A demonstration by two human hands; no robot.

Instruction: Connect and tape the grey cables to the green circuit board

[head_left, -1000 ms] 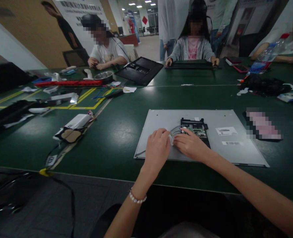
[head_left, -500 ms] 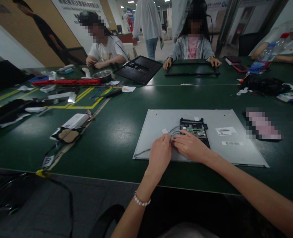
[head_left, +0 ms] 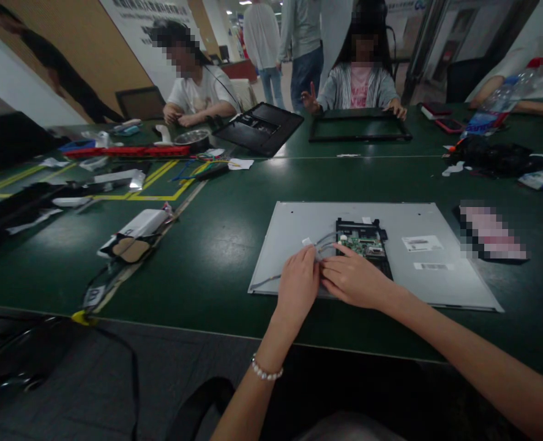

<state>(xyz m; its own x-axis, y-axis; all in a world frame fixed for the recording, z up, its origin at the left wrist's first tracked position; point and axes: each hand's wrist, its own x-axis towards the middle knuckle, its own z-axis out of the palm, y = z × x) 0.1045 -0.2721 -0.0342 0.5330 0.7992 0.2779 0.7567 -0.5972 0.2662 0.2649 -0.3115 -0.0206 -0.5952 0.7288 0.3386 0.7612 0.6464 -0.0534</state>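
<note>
A flat silver-grey display panel [head_left: 415, 223] lies back side up on the green table in front of me. On its middle sits a green circuit board [head_left: 356, 245] in a black frame. Thin grey cables [head_left: 326, 237] run from the board's left side towards the panel's lower left corner. Fingers of my left hand [head_left: 299, 280] are closed on the cables left of the board. My right hand [head_left: 356, 277] pinches them right beside it, its index finger stretched towards the board. The fingertips partly hide the stretch of cable between them.
Right of the panel lies a pink phone-like item [head_left: 491, 229]. A white battery-like pack [head_left: 138, 233] with wires is on the left. Across the table, a person [head_left: 360, 92] has a hand on a black frame [head_left: 317, 136]; a dark laptop-like casing [head_left: 257, 131] and a bottle [head_left: 489, 116] stand nearby.
My hands stay on the cables, with only slight finger shifts. The person opposite has lifted one hand off the black frame. Another person has come into view behind.
</note>
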